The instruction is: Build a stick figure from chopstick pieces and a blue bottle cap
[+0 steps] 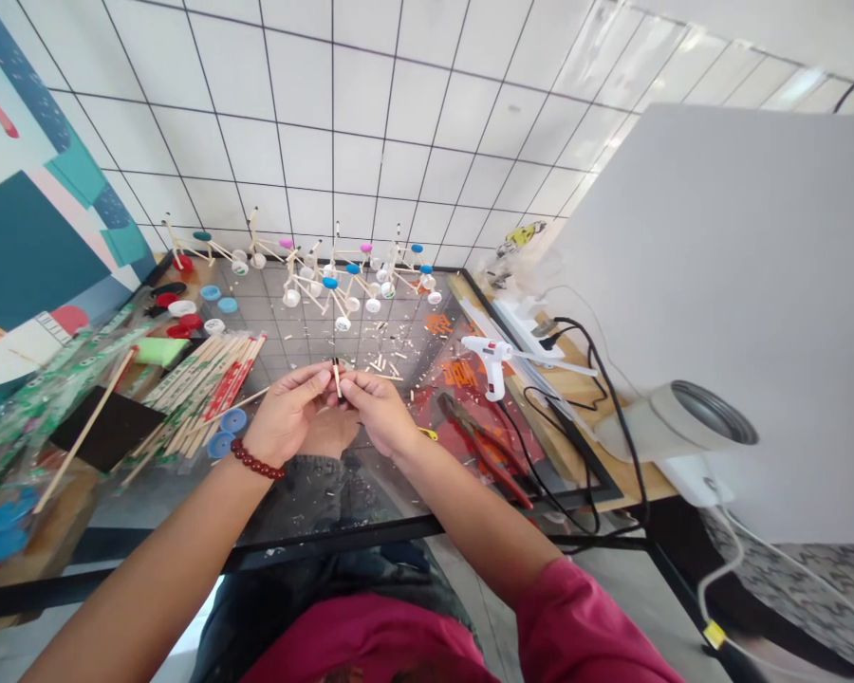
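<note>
Over the glass tabletop point(391, 503), my left hand point(290, 406) and my right hand point(379, 406) meet with closed fingers. Pinched between their fingertips is a short wooden stick point(337, 379) with a black upper end, held nearly upright. A bracelet of dark red beads point(256, 460) circles my left wrist. Short cut stick pieces point(382, 365) and small shavings lie just beyond my hands. To the left of my left hand are blue bottle caps point(220, 444) and a pile of wooden chopsticks point(199, 394), some in printed paper sleeves.
Several small stick-and-cap models point(342, 294) stand along the back. More loose caps point(185, 308) and a black sheet point(105, 427) are at left. On the right lie a white glue gun point(491, 360), red-handled pliers point(488, 451), black cables point(630, 436) and a whitish cylinder point(683, 422).
</note>
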Motion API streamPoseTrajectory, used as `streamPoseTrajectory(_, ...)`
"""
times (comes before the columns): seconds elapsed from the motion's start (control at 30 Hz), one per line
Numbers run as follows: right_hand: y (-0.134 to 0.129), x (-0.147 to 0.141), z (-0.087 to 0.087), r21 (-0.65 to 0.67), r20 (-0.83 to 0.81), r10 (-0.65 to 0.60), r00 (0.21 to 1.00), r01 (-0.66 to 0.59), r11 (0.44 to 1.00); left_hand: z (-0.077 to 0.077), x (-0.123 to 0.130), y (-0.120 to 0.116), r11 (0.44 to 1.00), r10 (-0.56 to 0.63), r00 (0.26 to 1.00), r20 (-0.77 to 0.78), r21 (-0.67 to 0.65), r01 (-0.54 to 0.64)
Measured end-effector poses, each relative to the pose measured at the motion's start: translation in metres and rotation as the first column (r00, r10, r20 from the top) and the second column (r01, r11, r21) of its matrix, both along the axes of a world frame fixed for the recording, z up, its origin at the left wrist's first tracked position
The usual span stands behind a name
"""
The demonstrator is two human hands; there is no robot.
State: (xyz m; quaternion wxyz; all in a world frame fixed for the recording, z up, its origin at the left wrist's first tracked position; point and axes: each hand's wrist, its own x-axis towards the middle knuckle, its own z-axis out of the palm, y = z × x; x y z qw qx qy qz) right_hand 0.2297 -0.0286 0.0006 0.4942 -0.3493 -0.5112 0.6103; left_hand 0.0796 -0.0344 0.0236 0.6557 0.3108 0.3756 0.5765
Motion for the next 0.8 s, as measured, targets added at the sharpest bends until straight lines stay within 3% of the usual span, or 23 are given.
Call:
streamPoseTrajectory(0.17, 0.002, -0.001, 0.001, 0.023, 0.052, -0.006, 0.999, 0.005, 1.000, -0.001, -0.001, 0.002, 0.998, 0.059, 0.998, 0.006, -0.034, -0.059)
streamPoseTrajectory(0.27, -0.003, 0.014, 0.008, 0.086, 0.152, -0.152, 0.977, 0.141, 0.986, 0.002, -0.003, 0.003, 0.996, 0.090, 0.996, 0.030, -0.028, -0.089)
streamPoseTrajectory(0.37, -0.019, 0.055, 0.015, 0.178, 0.326, -0.320, 0.890, 0.274, 0.945, 0.004, -0.004, 0.003, 0.996, 0.083, 0.995, 0.055, -0.020, -0.082)
streamPoseTrajectory(0.43, -0.034, 0.093, 0.017, 0.289, 0.455, -0.466, 0.759, 0.368, 0.883, 0.004, -0.004, 0.003, 0.997, 0.077, 0.994, 0.079, -0.016, -0.076)
streamPoseTrajectory(0.5, -0.049, 0.132, 0.018, 0.413, 0.612, -0.580, 0.537, 0.409, 0.814, 0.003, -0.003, 0.004, 0.997, 0.079, 0.991, 0.107, -0.027, -0.077)
streamPoseTrajectory(0.57, -0.059, 0.165, 0.018, 0.492, 0.709, -0.638, 0.300, 0.437, 0.753, 0.001, -0.003, 0.005, 0.996, 0.074, 0.988, 0.133, -0.058, -0.066)
streamPoseTrajectory(0.63, -0.061, 0.188, 0.016, 0.517, 0.767, -0.628, 0.132, 0.454, 0.726, 0.000, -0.003, 0.006, 0.994, 0.065, 0.985, 0.160, -0.093, -0.050)
streamPoseTrajectory(0.7, -0.053, 0.200, 0.012, 0.517, 0.801, -0.598, 0.041, 0.458, 0.723, 0.001, -0.003, 0.006, 0.994, 0.043, 0.982, 0.182, -0.110, -0.024)
streamPoseTrajectory(0.8, -0.032, 0.206, 0.007, 0.490, 0.818, -0.574, 0.038, 0.479, 0.729, 0.005, -0.002, 0.003, 0.995, 0.001, 0.980, 0.199, -0.101, 0.020)
